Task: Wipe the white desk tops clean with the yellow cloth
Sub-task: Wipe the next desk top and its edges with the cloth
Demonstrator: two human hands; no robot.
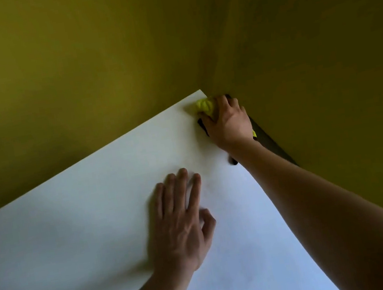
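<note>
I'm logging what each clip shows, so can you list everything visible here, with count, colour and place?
desk top: one, white, fills the lower left and centre, its far corner reaching into the wall corner.
yellow cloth: one, bright yellow, bunched at the desk's far corner under the right hand; a small bit also shows by the wrist.
walls: two, olive yellow, meeting in a corner behind the desk.
dark strip: one, black, along the desk's right edge by the wall; what it is cannot be told.
left hand: one, resting flat on the desk, fingers straight.
right hand: one, at the far corner, holding the cloth against the desk.
</note>
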